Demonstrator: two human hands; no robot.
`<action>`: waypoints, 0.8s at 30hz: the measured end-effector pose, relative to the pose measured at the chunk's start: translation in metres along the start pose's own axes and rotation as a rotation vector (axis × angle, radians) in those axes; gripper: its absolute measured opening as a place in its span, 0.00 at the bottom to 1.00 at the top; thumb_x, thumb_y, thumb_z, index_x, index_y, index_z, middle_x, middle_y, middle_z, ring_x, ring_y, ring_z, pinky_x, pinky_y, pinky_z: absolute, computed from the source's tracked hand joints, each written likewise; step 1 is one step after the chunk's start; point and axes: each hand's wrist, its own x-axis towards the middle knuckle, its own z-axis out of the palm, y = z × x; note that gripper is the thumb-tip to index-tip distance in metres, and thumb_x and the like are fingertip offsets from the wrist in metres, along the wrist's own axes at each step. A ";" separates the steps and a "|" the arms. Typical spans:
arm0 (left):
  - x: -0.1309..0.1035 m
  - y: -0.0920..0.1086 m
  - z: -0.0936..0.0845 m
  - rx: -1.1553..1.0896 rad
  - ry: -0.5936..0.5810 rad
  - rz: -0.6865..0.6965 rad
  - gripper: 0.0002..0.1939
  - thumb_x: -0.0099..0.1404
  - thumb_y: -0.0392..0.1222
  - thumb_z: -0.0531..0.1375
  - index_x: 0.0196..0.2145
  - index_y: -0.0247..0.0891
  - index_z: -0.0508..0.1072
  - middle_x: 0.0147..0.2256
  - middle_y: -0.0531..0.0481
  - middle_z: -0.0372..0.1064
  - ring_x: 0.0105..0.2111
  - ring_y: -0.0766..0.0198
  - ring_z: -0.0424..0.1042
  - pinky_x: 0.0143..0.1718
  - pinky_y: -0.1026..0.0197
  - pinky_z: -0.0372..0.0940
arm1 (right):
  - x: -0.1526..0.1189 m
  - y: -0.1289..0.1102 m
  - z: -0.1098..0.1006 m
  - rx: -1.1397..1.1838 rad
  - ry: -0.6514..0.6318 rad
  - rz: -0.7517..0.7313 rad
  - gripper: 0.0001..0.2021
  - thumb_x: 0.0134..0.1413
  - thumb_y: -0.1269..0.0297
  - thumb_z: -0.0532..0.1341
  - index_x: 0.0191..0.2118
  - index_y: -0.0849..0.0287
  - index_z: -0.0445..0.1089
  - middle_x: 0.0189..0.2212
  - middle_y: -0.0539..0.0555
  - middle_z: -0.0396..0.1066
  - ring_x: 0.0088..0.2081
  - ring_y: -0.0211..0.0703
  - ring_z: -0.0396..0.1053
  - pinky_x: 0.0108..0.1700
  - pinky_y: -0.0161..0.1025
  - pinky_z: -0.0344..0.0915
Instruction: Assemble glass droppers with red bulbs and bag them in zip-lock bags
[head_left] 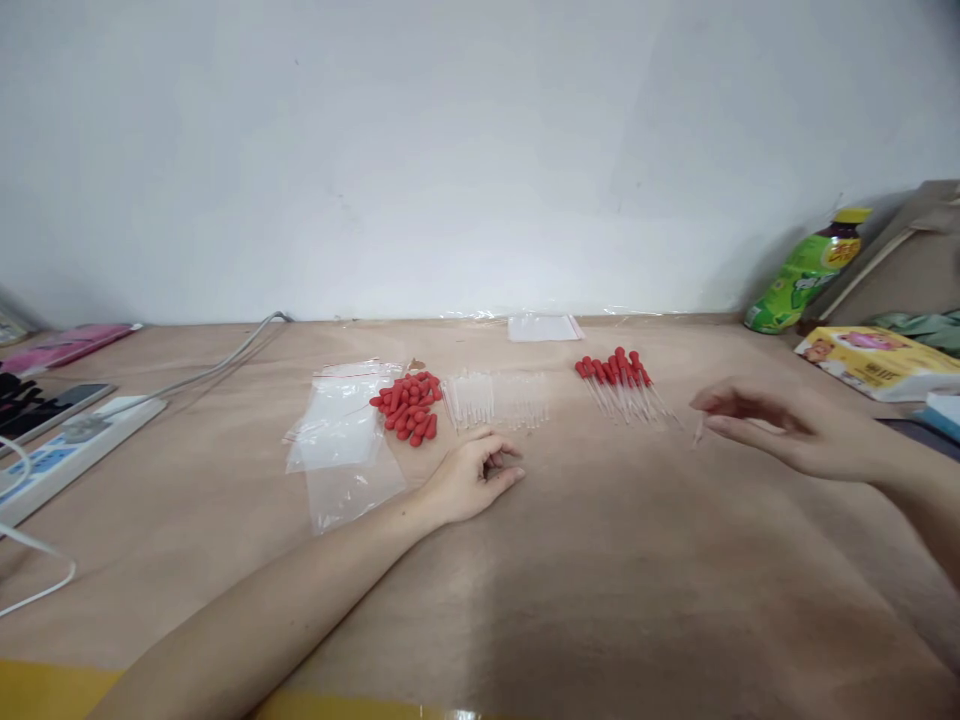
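My left hand (pixel 474 476) rests on the table, its fingers loosely curled and apart, with nothing visible in them. Just beyond it lies a row of clear thin dropper tubes (pixel 495 400), beside a heap of red rubber bulbs (pixel 409 405). Off to the right, my right hand (pixel 772 425) pinches a dropper (pixel 698 432) between thumb and fingertips. Its thin clear tube points down; its upper end is hidden by the fingers. Left of that hand lies a group of droppers (pixel 619 380) with red bulbs fitted, bulbs toward the wall.
Clear zip bags (pixel 341 425) lie left of the bulbs, and white bags (pixel 544 328) by the wall. A power strip (pixel 75 445), cable and phone occupy the left. A green bottle (pixel 806 270) leans at the back right, near a yellow package (pixel 877 360).
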 end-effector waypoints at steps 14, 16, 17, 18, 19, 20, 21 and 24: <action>0.000 0.000 0.000 0.020 -0.033 0.018 0.08 0.58 0.38 0.58 0.36 0.36 0.71 0.33 0.48 0.63 0.30 0.66 0.65 0.30 0.63 0.63 | 0.107 -0.032 0.066 -0.125 0.049 -0.109 0.20 0.42 0.75 0.51 0.44 0.58 0.65 0.43 0.54 0.68 0.37 0.41 0.66 0.38 0.35 0.59; 0.000 0.000 0.000 0.020 -0.036 0.020 0.08 0.58 0.38 0.58 0.36 0.35 0.71 0.33 0.48 0.63 0.30 0.66 0.65 0.30 0.63 0.63 | 0.110 -0.037 0.070 -0.161 0.055 -0.090 0.22 0.43 0.73 0.51 0.48 0.58 0.63 0.50 0.55 0.63 0.37 0.42 0.66 0.36 0.36 0.59; 0.000 0.000 0.000 0.019 -0.036 0.020 0.08 0.58 0.38 0.58 0.36 0.35 0.71 0.33 0.48 0.63 0.30 0.66 0.65 0.30 0.63 0.63 | 0.111 -0.039 0.073 -0.190 0.048 -0.063 0.22 0.44 0.72 0.51 0.49 0.58 0.62 0.52 0.56 0.61 0.36 0.42 0.66 0.35 0.36 0.59; 0.000 0.000 0.000 0.017 -0.035 0.022 0.08 0.58 0.38 0.58 0.36 0.36 0.71 0.33 0.48 0.63 0.30 0.66 0.65 0.30 0.63 0.63 | 0.111 -0.041 0.075 -0.223 0.036 -0.031 0.21 0.45 0.70 0.51 0.49 0.57 0.62 0.53 0.56 0.60 0.36 0.42 0.66 0.33 0.36 0.59; 0.000 -0.001 0.000 0.015 -0.034 0.026 0.08 0.58 0.38 0.58 0.36 0.36 0.71 0.33 0.48 0.64 0.30 0.66 0.65 0.30 0.63 0.63 | 0.112 -0.043 0.077 -0.256 0.020 -0.004 0.21 0.46 0.69 0.51 0.49 0.57 0.62 0.54 0.56 0.59 0.35 0.42 0.66 0.32 0.36 0.58; -0.001 -0.001 0.000 0.014 -0.035 0.030 0.08 0.58 0.39 0.58 0.37 0.36 0.71 0.33 0.48 0.64 0.30 0.66 0.65 0.30 0.63 0.63 | 0.112 -0.045 0.079 -0.285 0.005 0.016 0.21 0.46 0.69 0.51 0.50 0.56 0.62 0.54 0.56 0.58 0.35 0.43 0.66 0.31 0.36 0.58; -0.001 -0.001 0.000 0.015 -0.034 0.033 0.08 0.58 0.39 0.58 0.37 0.36 0.71 0.33 0.48 0.64 0.30 0.66 0.65 0.31 0.63 0.63 | 0.112 -0.046 0.081 -0.309 -0.007 0.028 0.21 0.47 0.68 0.51 0.50 0.56 0.62 0.54 0.56 0.58 0.35 0.43 0.66 0.30 0.37 0.57; -0.001 -0.002 0.000 0.019 -0.032 0.037 0.08 0.58 0.39 0.58 0.36 0.36 0.71 0.33 0.48 0.64 0.30 0.66 0.65 0.31 0.63 0.63 | 0.110 -0.048 0.081 -0.334 -0.008 0.052 0.19 0.49 0.67 0.51 0.49 0.57 0.63 0.50 0.58 0.60 0.35 0.45 0.66 0.30 0.37 0.57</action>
